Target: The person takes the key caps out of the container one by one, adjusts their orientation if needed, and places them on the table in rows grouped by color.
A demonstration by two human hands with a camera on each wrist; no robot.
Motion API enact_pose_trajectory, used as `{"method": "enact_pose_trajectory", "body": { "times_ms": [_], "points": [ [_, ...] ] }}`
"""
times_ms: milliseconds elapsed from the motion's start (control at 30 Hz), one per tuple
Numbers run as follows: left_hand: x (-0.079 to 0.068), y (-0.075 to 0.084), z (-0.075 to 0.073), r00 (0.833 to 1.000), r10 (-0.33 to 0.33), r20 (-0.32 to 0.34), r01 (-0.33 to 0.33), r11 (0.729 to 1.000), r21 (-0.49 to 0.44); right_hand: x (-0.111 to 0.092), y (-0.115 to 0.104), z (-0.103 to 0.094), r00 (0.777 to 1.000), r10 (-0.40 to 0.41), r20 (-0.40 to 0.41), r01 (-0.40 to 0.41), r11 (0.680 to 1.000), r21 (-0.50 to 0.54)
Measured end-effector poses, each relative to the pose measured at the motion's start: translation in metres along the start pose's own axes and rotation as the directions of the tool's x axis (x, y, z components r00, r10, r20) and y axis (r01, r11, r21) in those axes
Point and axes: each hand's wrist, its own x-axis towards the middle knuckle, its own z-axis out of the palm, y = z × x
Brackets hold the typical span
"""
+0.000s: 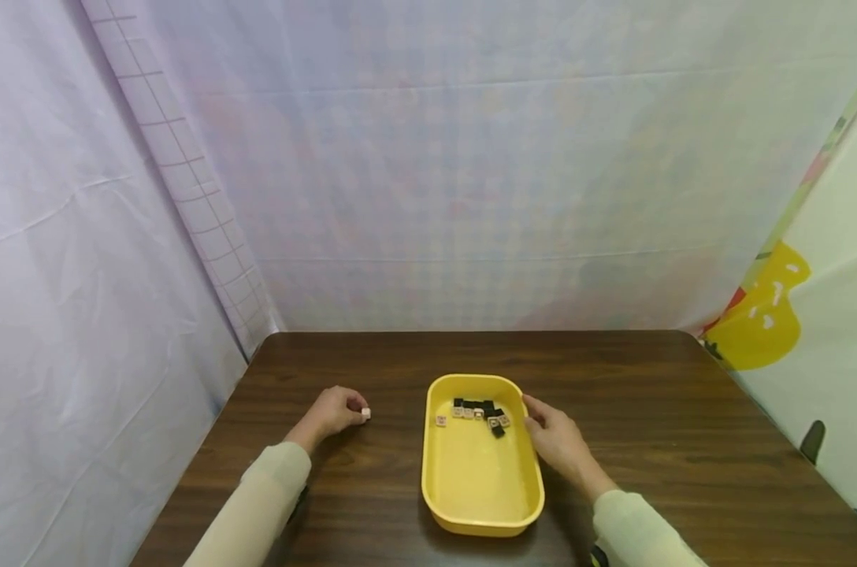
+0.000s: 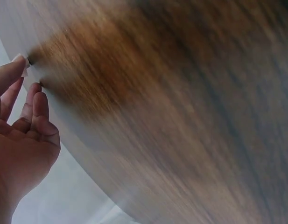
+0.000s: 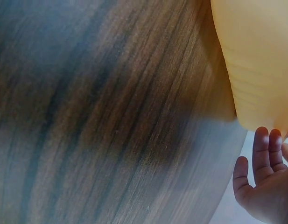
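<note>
On the dark wooden tabletop point(image 1: 648, 409) a yellow oval tray point(image 1: 471, 516) sits near the front edge, roughly centred between the person's two arms. At the far end of the tray lies a cluster of small tiles point(image 1: 480, 413), some dark and some pale with markings, lying close together and partly touching; one pale tile point(image 1: 441, 420) lies a little apart to the left of the cluster, still inside the tray. The left hand point(image 1: 332, 413) rests on the tabletop to the left of the tray, well clear of its rim, with its grip pressed together on a small white tile point(image 1: 365, 413) pinched at the fingertips; the left wrist view shows the same white tile point(image 2: 23, 65) between the thumb and a fingertip, just at the wood surface, with the other fingers point(image 2: 39, 108) loosely curled beneath. The right hand point(image 1: 554, 438) lies along the right rim of the tray, its fingers reaching toward the far right corner and touching or just beside the rim, near the cluster of tiles. Its grip holds nothing that can be seen; in the right wrist view the fingers point(image 3: 261, 154) appear straight and close together below the tray's yellow wall point(image 3: 260, 60), though that view is blurred. Both forearms wear pale sleeves point(image 1: 258, 496). Light fabric sheets point(image 1: 471, 157) hang behind and beside the tabletop.
</note>
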Motion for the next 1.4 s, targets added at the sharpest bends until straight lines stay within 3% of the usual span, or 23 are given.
{"method": "enact_pose_trajectory", "body": {
  "times_ms": [300,767,1100,1400],
  "points": [
    [0.0,0.001,0.003,1.0,-0.007,0.005,0.007,1.0,-0.013,0.0,0.0,0.0,1.0,0.001,0.004,-0.001,1.0,0.009],
    [0.004,0.016,0.013,0.998,0.056,0.04,-0.055,0.998,-0.014,-0.001,0.001,0.001,1.0,0.013,0.006,-0.013,1.0,0.027],
    [0.005,0.019,0.013,0.998,-0.038,0.059,0.037,0.999,0.019,-0.001,0.001,0.002,1.0,0.0,0.003,0.0,1.0,0.021],
    [0.004,0.019,0.012,0.996,-0.052,0.073,0.049,0.998,0.035,-0.001,-0.001,0.002,1.0,0.002,0.005,-0.002,1.0,0.022]
  ]
}}
